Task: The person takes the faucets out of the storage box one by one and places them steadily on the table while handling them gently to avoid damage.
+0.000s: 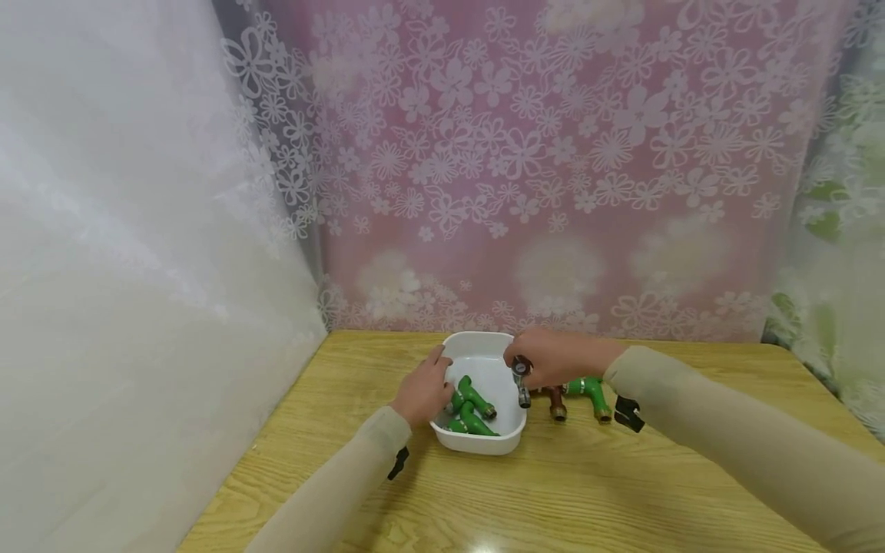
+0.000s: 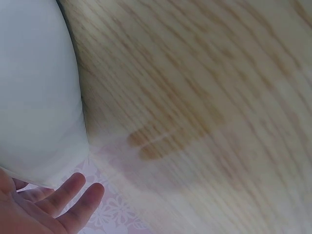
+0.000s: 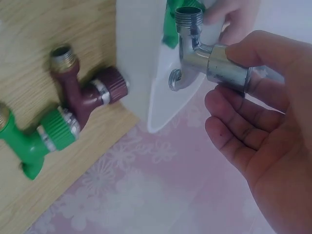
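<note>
My right hand [image 1: 549,357] pinches a chrome angle valve [image 3: 195,58] by its round knob, above the right rim of a white plastic basin [image 1: 480,444]. In the right wrist view, the valve's threaded outlet points upward in the picture. My left hand [image 1: 423,388] rests at the basin's left rim, its fingers [image 2: 84,207] loosely extended beside the wall in the left wrist view. Inside the basin lie green valves [image 1: 477,421] with metal ends, partly overlapped by the left hand.
On the wooden table [image 1: 553,491], just right of the basin, lie a dark maroon valve [image 3: 83,97] and a green valve [image 3: 36,141]. A pink flowered curtain [image 1: 525,192] hangs behind the table, and pale sheeting [image 1: 124,230] on the left.
</note>
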A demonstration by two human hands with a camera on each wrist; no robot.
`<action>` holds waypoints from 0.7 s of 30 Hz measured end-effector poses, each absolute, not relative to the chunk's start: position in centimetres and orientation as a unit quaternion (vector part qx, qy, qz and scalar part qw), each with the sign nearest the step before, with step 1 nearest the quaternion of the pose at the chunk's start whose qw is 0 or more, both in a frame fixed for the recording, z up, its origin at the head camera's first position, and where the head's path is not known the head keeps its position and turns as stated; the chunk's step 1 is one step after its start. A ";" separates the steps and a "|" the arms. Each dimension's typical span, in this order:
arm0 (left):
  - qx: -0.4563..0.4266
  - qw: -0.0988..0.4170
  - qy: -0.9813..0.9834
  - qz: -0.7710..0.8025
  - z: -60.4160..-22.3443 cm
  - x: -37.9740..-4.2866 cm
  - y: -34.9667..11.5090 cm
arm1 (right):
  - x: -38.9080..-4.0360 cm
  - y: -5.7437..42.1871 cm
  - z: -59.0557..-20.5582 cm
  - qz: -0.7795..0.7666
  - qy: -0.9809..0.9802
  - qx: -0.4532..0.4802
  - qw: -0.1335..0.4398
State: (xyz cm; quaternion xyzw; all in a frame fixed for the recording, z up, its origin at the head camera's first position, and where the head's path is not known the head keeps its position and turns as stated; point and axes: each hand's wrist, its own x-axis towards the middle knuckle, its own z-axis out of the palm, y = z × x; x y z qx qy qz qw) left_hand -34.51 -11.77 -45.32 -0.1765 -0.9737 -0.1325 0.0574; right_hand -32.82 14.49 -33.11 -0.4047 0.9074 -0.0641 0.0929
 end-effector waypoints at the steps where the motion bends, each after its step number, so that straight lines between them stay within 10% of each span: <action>1: -0.176 0.057 -0.974 -0.132 -45.3 -34.5 -11.8 | -32.8 14.8 -33.0 -0.066 0.907 -0.405 0.091; 21: -0.174 0.055 -0.974 -0.134 -45.0 -34.2 -11.6 | -32.5 21.9 -33.4 -0.073 0.923 -0.374 0.058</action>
